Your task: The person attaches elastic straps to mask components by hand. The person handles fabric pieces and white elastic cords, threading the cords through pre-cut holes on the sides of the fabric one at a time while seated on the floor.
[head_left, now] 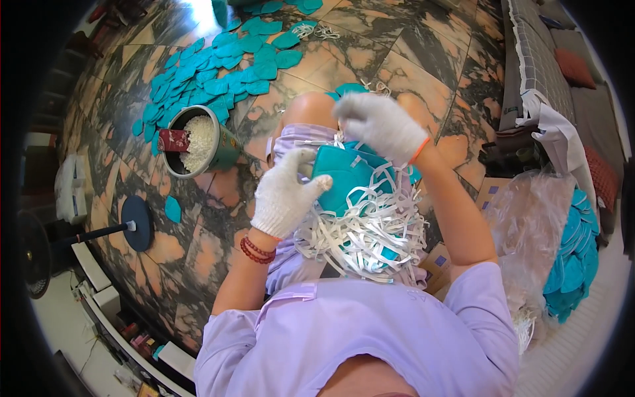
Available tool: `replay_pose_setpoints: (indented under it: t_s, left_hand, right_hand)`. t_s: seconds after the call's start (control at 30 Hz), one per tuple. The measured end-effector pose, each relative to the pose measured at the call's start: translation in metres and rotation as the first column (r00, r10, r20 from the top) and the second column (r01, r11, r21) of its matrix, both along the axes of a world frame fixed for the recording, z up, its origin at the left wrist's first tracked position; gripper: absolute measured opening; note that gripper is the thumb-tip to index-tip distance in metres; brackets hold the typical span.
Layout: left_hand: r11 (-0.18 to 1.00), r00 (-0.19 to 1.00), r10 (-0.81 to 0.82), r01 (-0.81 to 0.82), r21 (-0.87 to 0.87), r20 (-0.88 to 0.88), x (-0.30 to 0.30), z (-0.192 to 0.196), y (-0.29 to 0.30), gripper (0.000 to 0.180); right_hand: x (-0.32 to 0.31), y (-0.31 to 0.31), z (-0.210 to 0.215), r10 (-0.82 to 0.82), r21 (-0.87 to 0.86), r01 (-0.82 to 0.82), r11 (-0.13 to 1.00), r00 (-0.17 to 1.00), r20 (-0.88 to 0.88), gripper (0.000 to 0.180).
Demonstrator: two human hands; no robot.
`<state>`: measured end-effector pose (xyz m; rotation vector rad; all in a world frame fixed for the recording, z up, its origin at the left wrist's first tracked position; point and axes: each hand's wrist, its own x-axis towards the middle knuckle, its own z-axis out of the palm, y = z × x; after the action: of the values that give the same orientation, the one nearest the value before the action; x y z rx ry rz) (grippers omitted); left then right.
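Observation:
I sit on the floor in a lilac top, both hands in white knit gloves. My left hand grips the left edge of a teal folded face mask that rests on my lap. My right hand is closed above the mask's top edge, pinching a white strap there. Beneath the mask lies a tangled heap of white elastic straps with more teal masks showing through it.
A green bucket with white bits and a dark red packet stands at the left. Several loose teal masks cover the marble floor beyond. A clear bag of teal masks sits at my right, a fan base at left.

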<state>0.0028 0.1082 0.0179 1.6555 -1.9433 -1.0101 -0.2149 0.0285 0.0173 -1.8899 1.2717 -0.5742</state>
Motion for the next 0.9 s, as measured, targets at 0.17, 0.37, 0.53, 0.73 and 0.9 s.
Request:
replay_pose_setpoints:
  t_s: [0.17,0.37,0.53,0.73,0.9]
  left_hand:
    - [0.932,0.951,-0.309,0.299,-0.203,-0.020,-0.012,0.013,0.025,0.031]
    - [0.837,0.884,-0.463,0.409,-0.363,-0.071,-0.017,0.020,0.036,0.024]
    - [0.838,0.923,-0.366,0.271,-0.474,-0.118,-0.003,0.041,0.031,0.027]
    - [0.829,0.938,-0.286,0.141,-0.542,-0.195,0.012,0.066,0.026,0.033]
    - [0.715,0.955,-0.296,0.230,-0.661,0.013,0.017,0.081,0.027,0.035]
  right_hand:
    - [0.011,0.033,0.013,0.024,-0.032,-0.040,0.999,0.921,-0.390,0.020]
    - [-0.009,0.041,0.016,0.163,-0.068,-0.208,0.976,0.897,-0.411,0.020]
    - [-0.011,0.047,0.054,-0.220,-0.144,0.246,0.958,0.959,0.176,0.029]
    - [-0.021,0.057,0.050,-0.323,-0.051,0.385,0.921,0.833,0.449,0.027]
    - [-0.020,0.072,0.038,-0.249,-0.388,0.462,0.797,0.838,0.486,0.020]
